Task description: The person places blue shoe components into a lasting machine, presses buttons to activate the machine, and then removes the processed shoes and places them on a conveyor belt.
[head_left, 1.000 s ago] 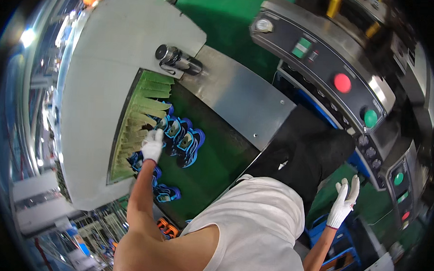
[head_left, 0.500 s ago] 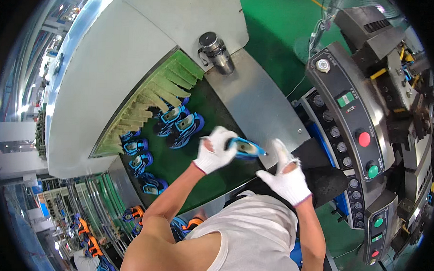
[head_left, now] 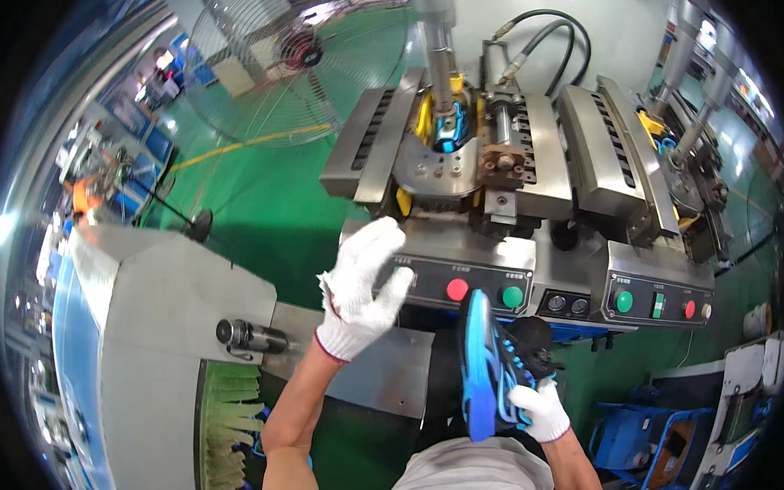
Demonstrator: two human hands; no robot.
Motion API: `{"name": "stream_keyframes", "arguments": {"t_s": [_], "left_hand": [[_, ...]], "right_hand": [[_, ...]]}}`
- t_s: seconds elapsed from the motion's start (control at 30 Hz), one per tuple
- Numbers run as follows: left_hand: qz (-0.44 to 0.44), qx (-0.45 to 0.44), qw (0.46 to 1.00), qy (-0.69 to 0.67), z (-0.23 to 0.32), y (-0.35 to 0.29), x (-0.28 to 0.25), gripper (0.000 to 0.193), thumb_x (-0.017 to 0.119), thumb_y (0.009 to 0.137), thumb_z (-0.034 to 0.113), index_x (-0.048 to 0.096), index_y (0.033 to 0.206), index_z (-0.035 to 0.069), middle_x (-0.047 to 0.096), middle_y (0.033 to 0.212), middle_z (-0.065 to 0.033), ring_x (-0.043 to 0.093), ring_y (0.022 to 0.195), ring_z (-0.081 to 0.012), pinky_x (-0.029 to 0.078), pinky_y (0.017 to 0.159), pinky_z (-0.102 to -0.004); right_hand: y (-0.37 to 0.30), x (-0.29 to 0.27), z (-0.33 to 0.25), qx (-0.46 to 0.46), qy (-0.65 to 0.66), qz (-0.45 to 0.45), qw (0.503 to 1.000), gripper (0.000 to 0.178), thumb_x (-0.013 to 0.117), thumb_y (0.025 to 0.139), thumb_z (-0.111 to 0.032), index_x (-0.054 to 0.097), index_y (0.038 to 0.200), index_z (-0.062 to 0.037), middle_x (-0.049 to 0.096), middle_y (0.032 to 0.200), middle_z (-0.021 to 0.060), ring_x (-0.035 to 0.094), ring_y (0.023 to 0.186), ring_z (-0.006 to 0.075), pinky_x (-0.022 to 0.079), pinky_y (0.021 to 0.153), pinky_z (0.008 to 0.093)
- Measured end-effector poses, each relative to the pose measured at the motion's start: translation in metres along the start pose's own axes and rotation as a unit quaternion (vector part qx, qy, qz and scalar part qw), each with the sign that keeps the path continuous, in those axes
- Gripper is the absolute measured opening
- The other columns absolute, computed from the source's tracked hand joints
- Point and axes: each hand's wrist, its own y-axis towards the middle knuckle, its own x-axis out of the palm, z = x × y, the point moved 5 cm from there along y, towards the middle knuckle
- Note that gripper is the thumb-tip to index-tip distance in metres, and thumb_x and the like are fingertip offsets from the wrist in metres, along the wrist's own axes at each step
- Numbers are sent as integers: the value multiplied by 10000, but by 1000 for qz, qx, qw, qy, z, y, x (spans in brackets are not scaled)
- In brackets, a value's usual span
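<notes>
In my right hand (head_left: 542,409), gloved in white knit, is a blue and black sports shoe (head_left: 483,369). Its toe points away from me, its sole faces left, and my fingers grip it near the heel. My left hand (head_left: 362,289), in a matching glove, is raised with fingers apart and nothing in it. It hovers before the left end of a dark control panel (head_left: 486,278) with a red button (head_left: 457,290) and a green button (head_left: 512,297). Above that panel, a steel press (head_left: 438,173) holds another blue shoe (head_left: 450,130) under its vertical rod.
A second press (head_left: 611,158) stands to the right with its own panel (head_left: 658,296). On the left are a grey housing (head_left: 161,315) with a green strip curtain (head_left: 229,421), a steel ledge (head_left: 379,374) and a flask (head_left: 252,336). Farther off stand a large fan (head_left: 299,56) and a blue cart (head_left: 618,434).
My view has turned right, from the strip curtain to the presses. The shoe beside my left hand earlier appears to be the one now in my right hand. My left hand is now empty and raised.
</notes>
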Motion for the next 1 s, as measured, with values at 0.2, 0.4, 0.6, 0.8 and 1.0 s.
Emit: {"name": "stream_keyframes", "arguments": {"t_s": [0.2,0.4,0.6,0.8,1.0], "left_hand": [[-81,5,995,58,-76,94,86,411,678,984,137,613,1377,34,627,1395,-198,606,1308,-359,473,1117,-417],[-183,-126,950,218,-186,168,209,639,662,967,402,508,1492,71,549,1491,-213,559,1353,-391,424,1135,-471],[-158,-262,916,259,-251,201,273,842,745,840,500,443,1464,22,639,1338,-271,642,1230,-420,492,1055,-496],[-175,-172,920,304,-253,262,234,797,752,799,523,519,1360,8,689,1219,-252,665,1161,-403,514,1011,-474],[31,-134,988,65,-151,212,76,591,869,836,270,613,1297,3,705,1116,-144,672,999,-206,556,908,-352]], "right_hand": [[-25,-70,22,-78,126,100,984,147,737,813,-69,631,914,-68,625,740,12,542,531,104,459,485,289],[-24,-122,72,-22,155,180,971,96,694,808,-48,601,812,-74,523,598,7,515,498,127,448,496,304],[-37,-127,54,-26,136,196,971,189,667,812,-17,571,964,-72,558,692,24,539,553,135,478,552,321],[-29,-120,35,-111,85,173,975,329,641,816,14,540,1117,-71,593,785,41,563,608,143,508,608,338],[-4,-103,6,-65,13,228,971,251,663,873,-24,481,790,-176,447,656,-41,480,565,95,427,548,299]]}}
